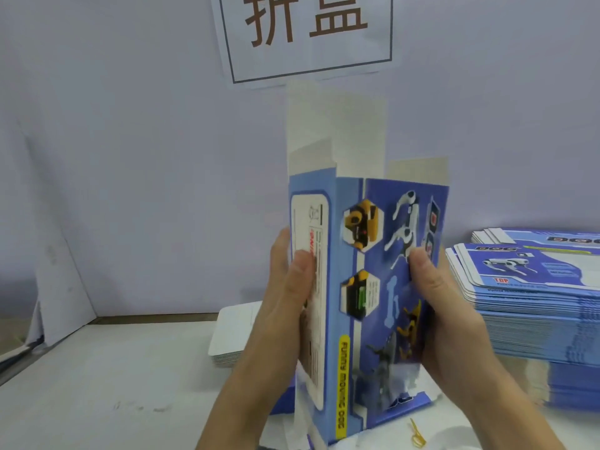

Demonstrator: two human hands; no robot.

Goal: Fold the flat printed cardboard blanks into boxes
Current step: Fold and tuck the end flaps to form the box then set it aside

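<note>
Status: 1 blank (367,271) is opened into an upright sleeve above the bench (113,384), clamped between left hand (289,287) and right hand (438,297). End flaps remain unfolded — a tall stack of flat blanks (535,306) at right is untouched.

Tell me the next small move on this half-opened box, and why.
Probably fold in the top flaps. The box is already squared open and upright, the left hand and right hand grip its sides, and the white flaps stand straight up, unfolded.
</note>
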